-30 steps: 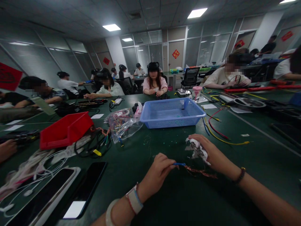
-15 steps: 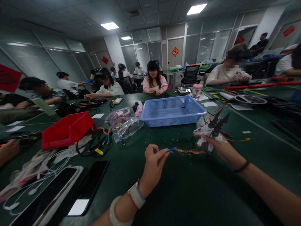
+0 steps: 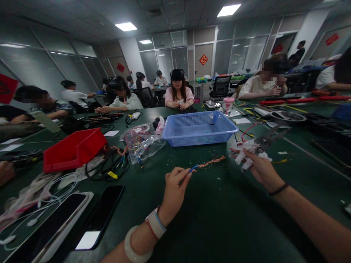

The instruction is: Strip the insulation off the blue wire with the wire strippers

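My left hand [image 3: 175, 186] pinches the blue insulated end of a wire [image 3: 211, 162], whose bare twisted copper strands point to the right and slightly up. Over to the right, my right hand [image 3: 259, 166] is wrapped round the white-covered handles of a pair of pliers [image 3: 270, 140]; the metal jaws point up and right and look blurred. The copper end and the pliers are apart. Small scraps lie on the green table [image 3: 208, 212] near the wire.
Ahead stands a blue mesh basket [image 3: 200, 140]. To the left are a clear bag of wires [image 3: 141, 144], a red bin [image 3: 74, 151], black cables, white earphones [image 3: 52, 197] and two phones [image 3: 101, 215]. A yellow-tipped wire [image 3: 281, 161] lies right. Several people sit around the tables.
The copper end has swung upward and left in my left hand. The pliers in my right hand have tilted further to the right. The view has shifted slightly.
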A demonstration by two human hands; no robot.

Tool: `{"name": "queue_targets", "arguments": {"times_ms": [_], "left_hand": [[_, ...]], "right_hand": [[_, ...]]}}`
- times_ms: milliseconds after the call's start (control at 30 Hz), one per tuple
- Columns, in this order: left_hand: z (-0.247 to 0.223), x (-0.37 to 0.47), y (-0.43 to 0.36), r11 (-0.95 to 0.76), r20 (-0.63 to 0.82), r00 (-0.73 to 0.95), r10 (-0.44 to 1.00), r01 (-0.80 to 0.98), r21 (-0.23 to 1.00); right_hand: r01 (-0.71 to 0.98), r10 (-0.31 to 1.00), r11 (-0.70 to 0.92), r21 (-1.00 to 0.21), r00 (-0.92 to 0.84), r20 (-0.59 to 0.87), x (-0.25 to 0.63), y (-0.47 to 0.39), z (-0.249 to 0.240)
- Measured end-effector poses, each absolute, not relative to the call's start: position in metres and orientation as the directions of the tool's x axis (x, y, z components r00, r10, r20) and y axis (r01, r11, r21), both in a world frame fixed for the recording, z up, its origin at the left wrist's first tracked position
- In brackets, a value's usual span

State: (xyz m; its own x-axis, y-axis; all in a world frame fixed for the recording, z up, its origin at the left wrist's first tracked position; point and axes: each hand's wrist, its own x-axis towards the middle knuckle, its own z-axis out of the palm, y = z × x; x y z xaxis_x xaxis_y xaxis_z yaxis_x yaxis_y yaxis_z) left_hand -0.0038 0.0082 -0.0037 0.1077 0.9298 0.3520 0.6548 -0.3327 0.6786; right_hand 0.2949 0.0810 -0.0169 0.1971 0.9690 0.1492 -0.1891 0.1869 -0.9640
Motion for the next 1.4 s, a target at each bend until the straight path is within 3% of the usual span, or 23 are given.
{"name": "queue_targets", "arguments": {"times_ms": [167, 300, 400, 533, 700, 1000, 1267, 1400], "left_hand": [[-0.004, -0.004, 0.007, -0.378, 0.349, 0.178, 0.92, 0.636, 0.672], [-0.002, -0.004, 0.003, -0.445, 0.375, 0.249, 0.893, 0.608, 0.658], [-0.001, -0.004, 0.001, -0.469, 0.377, 0.281, 0.883, 0.585, 0.662], [-0.001, -0.003, 0.001, -0.487, 0.376, 0.31, 0.873, 0.558, 0.672], [-0.001, -0.002, 0.001, -0.517, 0.39, 0.341, 0.856, 0.549, 0.657], [-0.006, -0.002, 0.003, -0.561, 0.394, 0.4, 0.827, 0.551, 0.618], [-0.003, -0.002, 0.002, -0.547, 0.362, 0.413, 0.836, 0.563, 0.62], [-0.002, -0.001, 0.002, -0.535, 0.344, 0.414, 0.843, 0.566, 0.627]], "right_hand": [[0.049, 0.955, 0.216, -0.975, 0.198, 0.221, 0.295, 0.081, -0.017], [0.294, 0.932, 0.311, -0.904, 0.093, 0.35, 0.293, 0.079, -0.02], [0.415, 0.903, 0.412, -0.811, -0.063, 0.426, 0.29, 0.077, -0.027], [0.608, 0.82, 0.554, -0.568, -0.284, 0.497, 0.278, 0.066, -0.026], [0.658, 0.82, 0.571, -0.491, -0.421, 0.388, 0.252, 0.042, -0.01], [0.76, 0.852, 0.523, -0.387, -0.447, 0.273, 0.24, 0.03, -0.006], [0.792, 0.799, 0.569, -0.221, -0.469, 0.377, 0.241, 0.03, -0.01], [0.798, 0.788, 0.569, -0.198, -0.46, 0.41, 0.24, 0.028, -0.011]]}}
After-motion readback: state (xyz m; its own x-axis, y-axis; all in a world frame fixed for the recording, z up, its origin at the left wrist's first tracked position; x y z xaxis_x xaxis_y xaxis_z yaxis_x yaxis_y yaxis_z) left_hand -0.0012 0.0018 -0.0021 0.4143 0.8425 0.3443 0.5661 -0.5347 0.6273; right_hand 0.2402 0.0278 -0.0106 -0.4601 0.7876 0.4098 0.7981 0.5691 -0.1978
